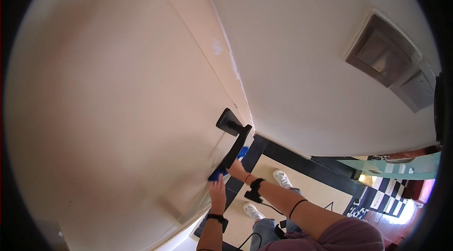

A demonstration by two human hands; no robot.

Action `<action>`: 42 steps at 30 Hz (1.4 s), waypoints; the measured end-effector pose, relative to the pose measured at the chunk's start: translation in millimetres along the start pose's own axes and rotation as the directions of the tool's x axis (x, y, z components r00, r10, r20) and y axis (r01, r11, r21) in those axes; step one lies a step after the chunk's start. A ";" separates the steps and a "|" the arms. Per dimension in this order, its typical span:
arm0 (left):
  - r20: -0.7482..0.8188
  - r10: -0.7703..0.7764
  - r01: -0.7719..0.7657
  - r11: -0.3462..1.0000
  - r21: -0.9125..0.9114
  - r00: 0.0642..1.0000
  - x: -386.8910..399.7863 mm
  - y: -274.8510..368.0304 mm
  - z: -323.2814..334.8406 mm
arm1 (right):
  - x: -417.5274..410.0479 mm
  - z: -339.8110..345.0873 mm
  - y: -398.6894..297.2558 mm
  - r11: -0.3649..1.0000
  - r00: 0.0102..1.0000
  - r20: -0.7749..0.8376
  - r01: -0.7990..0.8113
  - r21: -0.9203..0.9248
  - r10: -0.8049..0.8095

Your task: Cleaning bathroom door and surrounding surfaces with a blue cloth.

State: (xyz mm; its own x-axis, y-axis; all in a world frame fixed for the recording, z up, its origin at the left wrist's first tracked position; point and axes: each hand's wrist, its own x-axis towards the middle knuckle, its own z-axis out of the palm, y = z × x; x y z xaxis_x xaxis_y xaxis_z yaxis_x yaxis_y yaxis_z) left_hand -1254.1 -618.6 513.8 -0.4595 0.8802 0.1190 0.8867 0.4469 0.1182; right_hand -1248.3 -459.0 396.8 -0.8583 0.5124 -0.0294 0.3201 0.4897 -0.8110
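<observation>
Before me stands a pale cream door [134,85] with a black lever handle [235,148] on a backplate. A blue cloth [216,174] is wrapped about the handle's lower end, and more of its blue shows behind the lever near the door's edge. My left hand [217,193] reaches up from below, its fingers on the cloth at the handle's tip. From the right, my right hand [236,169] grips the cloth beside the lever; its fingertips are hidden behind the handle. Black straps with small devices circle both wrists.
A white wall [290,67] meets the door frame and carries a recessed panel [384,51] and a switch plate [417,92]. My sneakers [282,179] stand on beige floor tiles bordered in black. A checkered mat [387,194] lies at the right, near a greenish glass edge [400,169].
</observation>
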 end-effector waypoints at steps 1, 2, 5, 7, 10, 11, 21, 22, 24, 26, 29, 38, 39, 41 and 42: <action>0.030 -0.100 0.097 0.991 0.091 0.995 -64.1 -34.5 -27.3 | -29.1 18.3 -102.3 0.980 0.995 0.083 -0.066 0.190 0.051; 0.167 -0.351 0.317 0.927 0.202 0.921 -105.2 -44.5 -51.4 | -47.2 8.9 -171.6 0.967 0.910 0.365 -0.243 0.079 0.199; 0.116 -0.576 0.533 0.802 0.270 0.809 -128.5 -21.7 -82.5 | -83.2 -16.9 -206.7 0.993 0.975 0.216 -0.072 0.099 0.049; -0.074 -0.662 0.652 0.702 0.286 0.746 -154.4 -16.7 -131.9 | -110.9 -34.4 -262.9 0.946 0.930 -0.195 0.324 0.028 -0.312; -0.217 -0.810 0.836 0.545 0.066 0.545 -168.1 -25.4 -180.3 | -120.8 -61.5 -301.7 0.822 0.826 -0.138 0.561 0.099 -0.547; -0.244 -0.824 0.856 0.515 0.055 0.511 -174.4 -33.8 -194.3 | -117.9 -60.7 -316.4 0.798 0.804 -0.123 0.593 0.109 -0.581; -0.970 -0.242 0.716 0.682 -0.150 0.028 -137.0 -100.2 -403.5 | -74.9 -106.6 -513.3 0.324 0.347 -0.221 0.936 0.135 -0.911; -0.990 -0.118 0.583 0.799 -0.143 -0.080 -130.9 -104.2 -409.5 | -74.3 -107.0 -520.7 0.302 0.326 -0.211 0.943 0.140 -0.922; -0.998 -0.043 0.680 0.731 -0.055 -0.034 -129.0 -109.7 -409.2 | -69.7 -109.3 -531.0 0.308 0.363 -0.244 0.921 0.236 -0.899; -1.000 0.020 0.767 0.641 0.029 0.021 -129.8 -116.0 -404.4 | -77.0 -109.1 -528.2 0.303 0.329 -0.226 0.942 0.144 -0.917; -0.992 -0.099 0.798 0.603 0.003 0.079 -133.0 -103.7 -380.0 | -85.3 -89.6 -486.4 0.335 0.334 -0.148 0.942 0.013 -0.931; -0.945 -0.185 0.701 0.710 0.061 0.269 -187.2 -115.7 -267.3 | -90.5 -33.4 -398.8 0.368 0.363 0.080 0.928 0.060 -0.928; -0.878 -0.346 0.763 0.646 0.034 0.332 -190.7 -118.1 -253.8 | -86.0 -27.1 -379.7 0.458 0.434 0.160 0.873 0.170 -0.887; -0.463 -0.789 0.866 0.493 -0.082 0.405 -178.6 -113.6 -234.7 | -66.0 -16.1 -332.1 0.747 0.639 0.390 0.526 0.407 -0.663; -0.147 -0.911 0.921 0.390 -0.008 0.385 -169.7 -110.3 -241.0 | -59.9 -10.8 -310.0 0.820 0.696 0.462 0.342 0.459 -0.549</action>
State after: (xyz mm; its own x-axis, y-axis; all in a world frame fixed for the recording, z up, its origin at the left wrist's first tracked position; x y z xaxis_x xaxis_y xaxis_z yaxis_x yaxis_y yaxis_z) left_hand -1286.2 -855.8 718.1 -0.9923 -0.0917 0.0830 -0.0772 0.9835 0.1637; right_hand -1291.8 -633.8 656.3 -0.9588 -0.2382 0.1551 -0.2155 0.2530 -0.9432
